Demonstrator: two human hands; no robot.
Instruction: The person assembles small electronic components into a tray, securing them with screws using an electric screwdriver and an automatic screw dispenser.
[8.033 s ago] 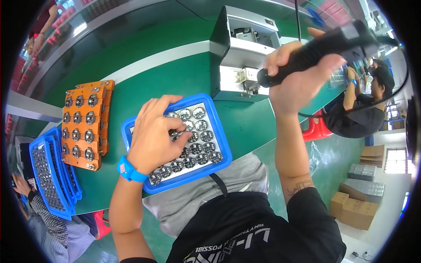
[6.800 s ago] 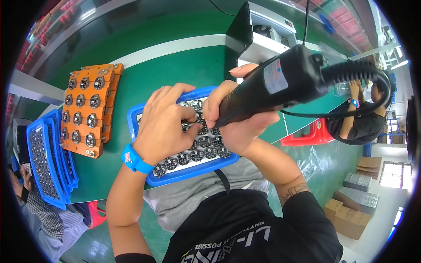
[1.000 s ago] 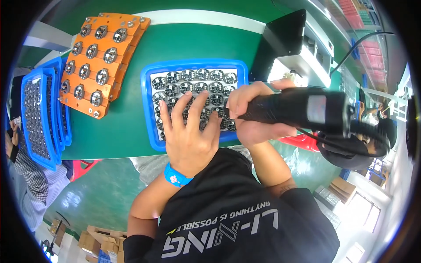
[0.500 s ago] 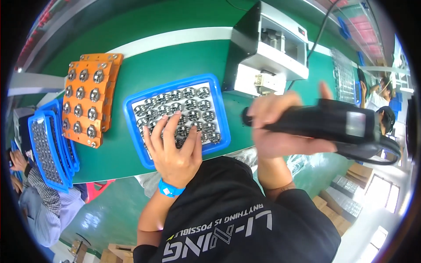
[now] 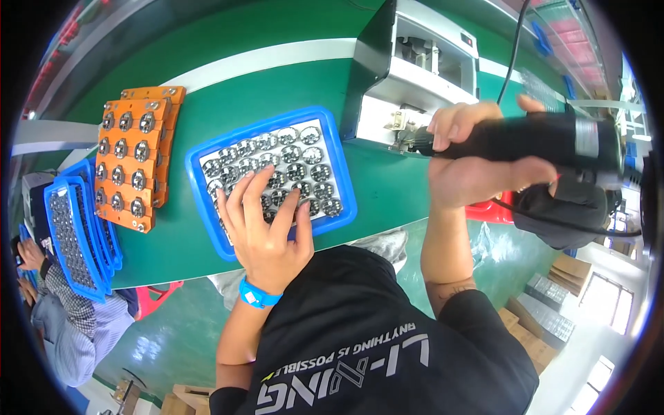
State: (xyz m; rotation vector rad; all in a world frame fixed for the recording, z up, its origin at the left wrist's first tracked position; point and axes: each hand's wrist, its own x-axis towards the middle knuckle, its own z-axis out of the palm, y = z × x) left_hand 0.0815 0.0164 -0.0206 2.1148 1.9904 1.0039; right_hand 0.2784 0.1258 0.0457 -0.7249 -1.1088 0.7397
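My right hand [image 5: 477, 155] is wrapped around a black electric screwdriver [image 5: 529, 142] with a cord at its rear end. Its tip meets the metal fitting [image 5: 400, 124] on the front of a white and black box-shaped machine [image 5: 411, 83]; whether it touches cannot be told. My left hand [image 5: 270, 238], wearing a blue wristband, lies with fingers spread over round dark-and-silver metal parts [image 5: 295, 171]. These parts sit in rows on a white liner inside a blue tray [image 5: 349, 183]. Some are hidden under the fingers.
Stacked orange fixture plates [image 5: 131, 162] holding similar round parts lie at the left of the green table [image 5: 180, 235]. Beyond them, more blue trays [image 5: 72, 235] stand at the table's edge. Another person's arm [image 5: 59, 283] is at far left. A black cable [image 5: 515, 52] hangs beside the machine.
My right hand has moved the screwdriver right and slightly up, its tip coming to the machine's front fitting. The view has shifted a little; my left hand stays spread over the tray.
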